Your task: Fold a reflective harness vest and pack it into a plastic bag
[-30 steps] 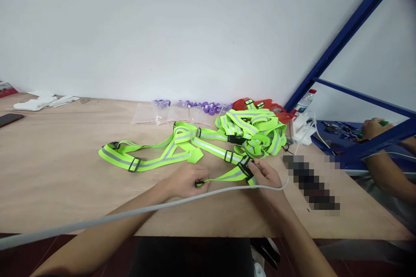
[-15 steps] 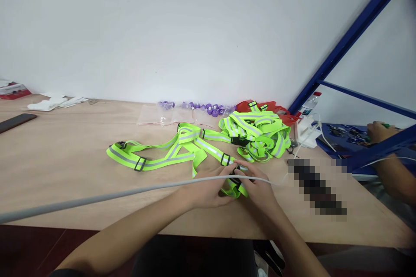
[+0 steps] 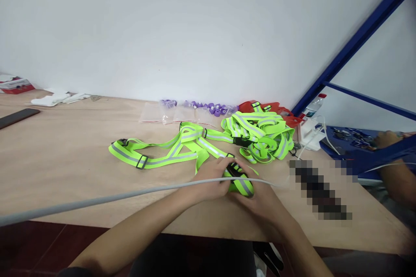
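**Reflective strap gripped just in front of the green heap**

Nearer the wearer than the heap, the left hand is partly closed, its fingers curled on the strap at a black buckle. The right hand, also partly closed, holds the same bunched strap from the other side. The fingers hide part of the buckle, so I cannot tell whether it is fastened.

Left of the heap, a harness of the same yellow-green webbing with grey stripes lies spread on the table, 1 band running towards the hands. Behind the heap is a red bag; to its left, purple pieces lie near clear bags. Right of the heap stand a bottle and a white box; farther right is a co-worker's hand, blurred. A grey cable crosses in front of both hands, below the heap.
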### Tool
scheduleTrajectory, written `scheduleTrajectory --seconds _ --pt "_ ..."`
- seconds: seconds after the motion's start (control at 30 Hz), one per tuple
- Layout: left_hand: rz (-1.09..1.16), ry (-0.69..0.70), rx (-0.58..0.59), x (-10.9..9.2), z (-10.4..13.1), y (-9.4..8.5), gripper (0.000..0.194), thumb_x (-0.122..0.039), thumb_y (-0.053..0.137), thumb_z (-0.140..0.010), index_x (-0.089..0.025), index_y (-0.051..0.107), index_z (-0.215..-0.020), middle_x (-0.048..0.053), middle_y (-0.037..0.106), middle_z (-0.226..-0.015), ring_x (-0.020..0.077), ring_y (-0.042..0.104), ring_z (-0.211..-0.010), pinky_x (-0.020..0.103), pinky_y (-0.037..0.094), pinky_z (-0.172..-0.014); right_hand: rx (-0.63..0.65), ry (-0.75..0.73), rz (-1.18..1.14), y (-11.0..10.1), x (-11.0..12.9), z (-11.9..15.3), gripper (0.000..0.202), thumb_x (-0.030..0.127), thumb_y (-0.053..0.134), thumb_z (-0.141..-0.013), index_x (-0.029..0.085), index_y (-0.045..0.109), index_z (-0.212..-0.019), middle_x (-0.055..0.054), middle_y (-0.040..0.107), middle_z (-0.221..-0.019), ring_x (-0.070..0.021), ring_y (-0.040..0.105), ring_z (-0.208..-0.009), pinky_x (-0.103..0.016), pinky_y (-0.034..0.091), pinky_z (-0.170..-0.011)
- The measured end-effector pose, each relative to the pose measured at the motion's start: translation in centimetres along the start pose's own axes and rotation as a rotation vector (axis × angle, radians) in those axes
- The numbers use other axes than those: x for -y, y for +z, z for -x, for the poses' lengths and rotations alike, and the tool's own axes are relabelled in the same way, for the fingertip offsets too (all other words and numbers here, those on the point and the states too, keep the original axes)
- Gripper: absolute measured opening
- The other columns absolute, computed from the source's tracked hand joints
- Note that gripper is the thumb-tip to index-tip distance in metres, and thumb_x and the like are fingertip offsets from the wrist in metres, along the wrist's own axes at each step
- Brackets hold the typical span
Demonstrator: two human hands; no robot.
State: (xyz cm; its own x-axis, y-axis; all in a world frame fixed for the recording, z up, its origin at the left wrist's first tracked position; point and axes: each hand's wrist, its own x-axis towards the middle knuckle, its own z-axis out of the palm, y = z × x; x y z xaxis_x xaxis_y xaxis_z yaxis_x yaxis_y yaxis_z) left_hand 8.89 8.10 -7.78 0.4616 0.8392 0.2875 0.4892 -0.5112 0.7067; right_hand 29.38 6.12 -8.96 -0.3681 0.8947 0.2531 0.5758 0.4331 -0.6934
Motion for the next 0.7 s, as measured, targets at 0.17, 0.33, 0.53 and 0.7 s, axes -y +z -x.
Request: scheduleTrajectory --seconds 0.17,0.33,0.53,0.7 --pt "0.137 -0.019 -0.034 0.7 -0.4 -1.5 0.045 -0.01 0.046 -0.08 -0.018 0.068 -0.118 0.008 0.071 -0.117 0.0242 0.064 -0.106 0.038 0.048 -0.099 -0.169 -0.045 0.058 -1.0 -1.3 0.6 0.049 0.021 0.059 -0.077 0.022 0.059 -0.125 -0.01 0.07 -0.116 -0.0272 0.068 -0.101 -0.041 0.056 -0.09" --pt "0.369 -0.186 0.09 0.3 -0.5 -2.7 0.034 -0.017 0.041 -0.08 -0.017 0.074 -0.086 0.003 0.073 -0.085 0.0214 0.065 -0.082 0.032 0.05 -0.081 -0.334 0.089 -0.136 -1.3 -2.7 0.3 0.021 0.034 0.063 -0.083 0.022 0.065 -0.101 -0.006 0.072 -0.094 -0.0241 0.069 -0.086 -0.035 0.056 -0.076" --pt "0.674 -0.295 0.246 0.7 -0.4 -3.0 0.026 -0.026 0.046 -0.071 -0.015 0.068 -0.07 0.007 0.07 -0.073 0.0228 0.065 -0.071 0.032 0.051 -0.068 -0.398 0.281 -0.227 -2.4 -4.1 -0.5 0.039 0.058 0.07 -0.079 0.019 0.07 -0.08 -0.005 0.07 -0.069 -0.0204 0.063 -0.06 -0.03 0.05 -0.054" --pt "1.254 -0.422 0.281 1.3 -0.9 -2.3 0.024 -0.025 0.057 -0.062 -0.012 0.07 -0.077 0.01 0.072 -0.074 0.0243 0.067 -0.068 0.036 0.053 -0.071 -0.472 0.233 -0.112 -2.6 -4.8 -0.1 0.035 0.054 0.065 -0.083 0.019 0.07 -0.085 -0.005 0.07 -0.075 -0.023 0.066 -0.07 -0.034 0.053 -0.064"
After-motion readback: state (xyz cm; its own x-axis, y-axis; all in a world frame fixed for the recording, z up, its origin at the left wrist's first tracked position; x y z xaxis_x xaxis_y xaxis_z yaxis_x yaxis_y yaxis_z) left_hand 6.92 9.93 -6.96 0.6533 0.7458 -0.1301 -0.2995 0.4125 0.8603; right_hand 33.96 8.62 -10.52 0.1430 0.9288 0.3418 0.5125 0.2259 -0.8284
